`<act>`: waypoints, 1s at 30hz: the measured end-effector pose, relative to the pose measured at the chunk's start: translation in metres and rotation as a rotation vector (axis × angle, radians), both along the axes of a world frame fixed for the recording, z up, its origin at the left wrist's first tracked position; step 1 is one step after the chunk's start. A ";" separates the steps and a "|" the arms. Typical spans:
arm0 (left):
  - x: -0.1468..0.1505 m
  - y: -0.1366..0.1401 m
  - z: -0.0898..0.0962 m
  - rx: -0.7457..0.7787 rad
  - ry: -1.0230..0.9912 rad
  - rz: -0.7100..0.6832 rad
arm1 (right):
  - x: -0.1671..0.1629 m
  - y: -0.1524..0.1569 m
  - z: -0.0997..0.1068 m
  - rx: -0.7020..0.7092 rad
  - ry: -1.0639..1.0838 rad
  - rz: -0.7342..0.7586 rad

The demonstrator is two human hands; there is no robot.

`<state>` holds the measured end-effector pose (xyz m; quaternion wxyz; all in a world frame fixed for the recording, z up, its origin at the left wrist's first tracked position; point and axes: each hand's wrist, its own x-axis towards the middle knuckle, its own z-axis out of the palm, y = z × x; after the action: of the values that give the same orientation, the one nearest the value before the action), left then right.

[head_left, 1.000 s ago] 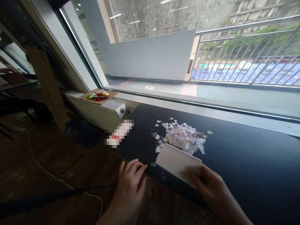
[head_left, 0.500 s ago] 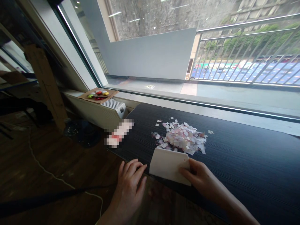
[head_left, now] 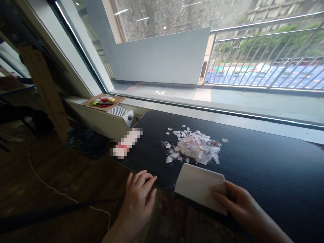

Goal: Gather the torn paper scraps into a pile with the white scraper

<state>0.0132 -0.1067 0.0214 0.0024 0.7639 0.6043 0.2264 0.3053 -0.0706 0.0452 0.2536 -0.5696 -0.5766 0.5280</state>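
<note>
My right hand (head_left: 239,200) pinches a flat white dough scraper (head_left: 197,185) by its right end, thumb on the near face. The scraper is tilted over the front edge of the black table (head_left: 268,165), just short of a heap of small cut paper pieces (head_left: 198,147). Loose squares lie around the heap, mostly at its left. By the table's front left edge, my left hand (head_left: 139,194) is open, fingers stretched and thumb apart, with nothing in it. Whether its fingertips touch the edge, I cannot tell.
A blurred-out pale and red item (head_left: 127,143) lies at the table's left edge. Left of the table stands a radiator (head_left: 123,114) with cardboard and colourful small items (head_left: 103,100) on top. A window runs behind the table. A white cable (head_left: 68,197) crosses the floor.
My right hand has drawn the scraper away from the heap, toward me and to the right. Paper pieces it covered at the heap's near left now show. My left hand has barely moved.
</note>
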 end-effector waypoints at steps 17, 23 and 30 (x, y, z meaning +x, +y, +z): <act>-0.009 0.008 -0.009 0.143 0.084 -0.104 | 0.028 -0.014 0.004 0.591 -0.360 -0.166; -0.014 0.013 -0.008 0.208 0.180 -0.168 | 0.052 0.001 0.013 0.648 -0.461 -0.184; -0.008 0.015 -0.009 0.161 0.212 -0.191 | 0.059 -0.017 0.019 0.632 -0.402 -0.234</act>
<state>0.0054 -0.0920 0.0127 -0.1012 0.8353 0.5055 0.1909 0.3640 -0.0880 0.0645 0.3568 -0.6174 -0.6802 0.1699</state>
